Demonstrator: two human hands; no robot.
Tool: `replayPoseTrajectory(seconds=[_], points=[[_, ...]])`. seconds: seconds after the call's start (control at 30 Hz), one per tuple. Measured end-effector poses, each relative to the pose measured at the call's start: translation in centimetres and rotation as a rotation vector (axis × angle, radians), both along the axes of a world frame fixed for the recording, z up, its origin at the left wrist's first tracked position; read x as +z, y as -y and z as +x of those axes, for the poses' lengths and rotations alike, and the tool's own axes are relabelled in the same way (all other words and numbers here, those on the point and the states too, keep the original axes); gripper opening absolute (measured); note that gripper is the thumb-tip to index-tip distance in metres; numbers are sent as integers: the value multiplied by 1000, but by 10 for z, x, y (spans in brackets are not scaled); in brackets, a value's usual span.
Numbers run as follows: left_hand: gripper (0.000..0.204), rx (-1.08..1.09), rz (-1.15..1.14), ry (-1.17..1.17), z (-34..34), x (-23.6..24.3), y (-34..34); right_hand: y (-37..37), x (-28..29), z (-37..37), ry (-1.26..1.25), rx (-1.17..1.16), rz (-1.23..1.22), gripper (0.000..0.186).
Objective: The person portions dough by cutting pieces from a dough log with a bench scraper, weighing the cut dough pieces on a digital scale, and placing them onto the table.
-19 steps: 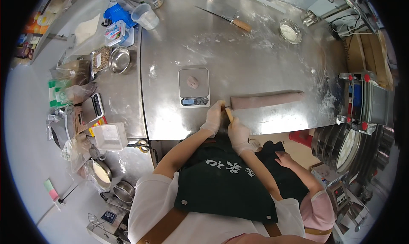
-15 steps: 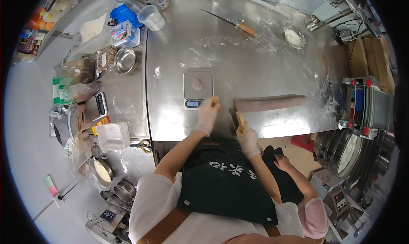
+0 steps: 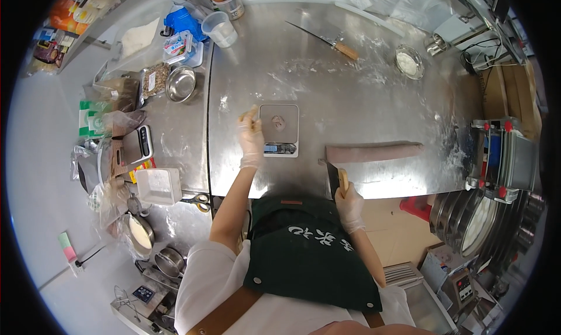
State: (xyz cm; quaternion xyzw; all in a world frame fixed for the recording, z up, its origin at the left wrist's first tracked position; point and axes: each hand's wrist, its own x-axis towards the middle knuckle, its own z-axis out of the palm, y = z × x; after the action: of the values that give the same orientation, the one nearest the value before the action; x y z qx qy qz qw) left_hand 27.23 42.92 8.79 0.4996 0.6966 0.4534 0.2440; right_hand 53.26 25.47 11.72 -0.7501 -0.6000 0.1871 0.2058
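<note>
A small lump of greyish-pink dough (image 3: 277,122) lies on the plate of a digital kitchen scale (image 3: 286,110). My gloved left hand (image 3: 251,139) is at the scale's left edge, its fingers bent together; whether anything is between them is hidden. My gloved right hand (image 3: 349,209) grips the pale wooden handle of a dough cutter (image 3: 333,180) near the table's front edge. The dark blade is tilted at the left end of a long dough log (image 3: 374,153). A tiny dough scrap (image 3: 322,161) sits beside that end.
Toward the back lie a long knife (image 3: 318,35) and a glass bowl of white flour (image 3: 409,62). A clamped roller machine (image 3: 497,156) stands at the right edge. On the left are a steel bowl (image 3: 181,84), a white tub (image 3: 159,186), scissors (image 3: 201,202) and a second scale (image 3: 142,143).
My left hand has moved from the scale's lower right to its left edge. The dough lump on the scale looks smaller. The other person at the right is out of view.
</note>
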Motion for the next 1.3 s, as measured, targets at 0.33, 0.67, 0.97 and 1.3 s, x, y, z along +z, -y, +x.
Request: replayPoseTrajectory(seconds=[0.33, 0.67, 0.97, 1.3], points=[[21, 294, -119, 262, -54, -19, 26, 26, -13, 16, 47, -22, -60, 15], [25, 269, -144, 393, -38, -12, 16, 20, -11, 28, 8, -13, -30, 15], [73, -189, -224, -59, 15, -30, -6, 14, -14, 31, -14, 26, -26, 17], [59, -278, -52, -360, 43, -1, 4, 17, -18, 31, 14, -30, -106, 20]])
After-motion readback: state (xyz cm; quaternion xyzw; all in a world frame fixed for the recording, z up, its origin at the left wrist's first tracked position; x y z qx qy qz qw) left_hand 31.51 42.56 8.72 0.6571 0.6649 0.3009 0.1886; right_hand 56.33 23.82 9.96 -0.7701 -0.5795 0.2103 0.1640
